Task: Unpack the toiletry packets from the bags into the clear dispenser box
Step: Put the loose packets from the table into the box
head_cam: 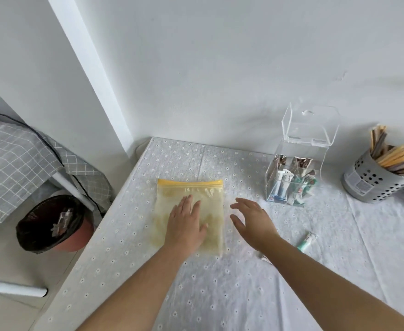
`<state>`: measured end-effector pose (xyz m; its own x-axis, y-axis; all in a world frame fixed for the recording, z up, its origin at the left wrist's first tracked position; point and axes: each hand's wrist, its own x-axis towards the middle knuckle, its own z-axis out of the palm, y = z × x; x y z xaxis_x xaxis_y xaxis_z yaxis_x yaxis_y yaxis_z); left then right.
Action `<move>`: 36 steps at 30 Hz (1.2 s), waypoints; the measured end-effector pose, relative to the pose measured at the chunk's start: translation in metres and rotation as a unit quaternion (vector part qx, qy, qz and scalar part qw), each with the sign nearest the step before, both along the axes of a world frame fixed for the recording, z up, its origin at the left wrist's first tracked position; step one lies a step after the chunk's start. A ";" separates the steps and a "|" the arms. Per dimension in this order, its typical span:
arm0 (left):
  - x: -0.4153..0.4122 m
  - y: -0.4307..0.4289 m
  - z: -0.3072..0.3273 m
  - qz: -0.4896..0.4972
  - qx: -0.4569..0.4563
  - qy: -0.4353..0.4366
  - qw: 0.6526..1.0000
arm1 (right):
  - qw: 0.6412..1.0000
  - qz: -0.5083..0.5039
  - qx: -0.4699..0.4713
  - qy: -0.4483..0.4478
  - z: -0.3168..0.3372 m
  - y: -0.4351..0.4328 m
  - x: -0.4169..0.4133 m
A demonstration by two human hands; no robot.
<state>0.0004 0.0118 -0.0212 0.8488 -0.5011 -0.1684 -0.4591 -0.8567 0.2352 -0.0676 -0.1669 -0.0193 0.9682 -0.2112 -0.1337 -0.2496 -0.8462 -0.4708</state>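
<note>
Bag: limp translucent plastic zip bag with yellow strip point(191, 199), slightly glossy
Box: clear glossy acrylic dispenser box point(298, 161)
Counter cover: matt white eyelet cloth point(220, 295)
Holder: perforated brushed-metal cylinder point(373, 185)

Left hand point(185, 226) on zip bag point(210, 199). Dispenser box point(301, 148) behind right hand point(253, 223), packets point(289, 185) in it. Tube point(307, 240) right of right hand.
</note>
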 end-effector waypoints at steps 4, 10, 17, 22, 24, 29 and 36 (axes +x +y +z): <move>-0.044 -0.054 0.008 -0.087 -0.042 -0.009 0.995 | 0.997 -0.071 -0.008 -0.030 0.016 -0.061 -0.044; -0.101 -0.107 -0.001 -0.181 -0.011 0.060 0.982 | 0.995 -0.079 -0.025 0.053 0.006 -0.125 -0.106; -0.117 -0.106 -0.023 -0.182 0.005 0.023 0.983 | 0.992 -0.010 -0.067 0.105 -0.012 -0.138 -0.120; -0.117 -0.109 -0.022 -0.171 -0.016 0.018 0.985 | 0.986 -0.033 -0.124 0.110 -0.013 -0.137 -0.125; -0.117 -0.110 -0.017 -0.152 -0.031 0.040 0.987 | 0.988 -0.048 -0.092 0.118 -0.012 -0.137 -0.129; -0.106 -0.107 -0.002 -0.048 -0.145 0.173 0.973 | 0.980 -0.137 0.090 0.112 0.000 -0.138 -0.134; -0.075 -0.113 0.044 -0.014 -0.217 0.232 0.948 | 0.968 -0.176 0.179 0.023 0.045 -0.147 -0.120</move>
<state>-0.0751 -0.1010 0.0228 0.7198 -0.6291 -0.2934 -0.2408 -0.6227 0.7445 -0.1877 -0.3142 0.0261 0.8359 -0.4591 -0.3007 -0.5206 -0.4895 -0.6996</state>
